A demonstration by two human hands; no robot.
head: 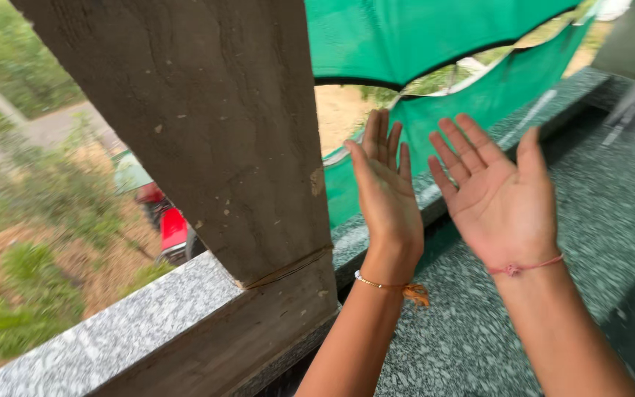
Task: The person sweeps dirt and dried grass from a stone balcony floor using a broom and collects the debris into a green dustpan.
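While both hands, left hand (387, 195) and right hand (501, 202), spread empty fingers, blur smears them.

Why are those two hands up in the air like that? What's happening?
A person is holding both bare hands up, open and empty, over a speckled green-grey stone ledge. The left hand, with a thin gold wrist thread, is raised beside a rough grey concrete pillar. The right hand, with a thin red wrist thread, shows its palm. Neither hand touches anything. Green shade netting hangs beyond the ledge.
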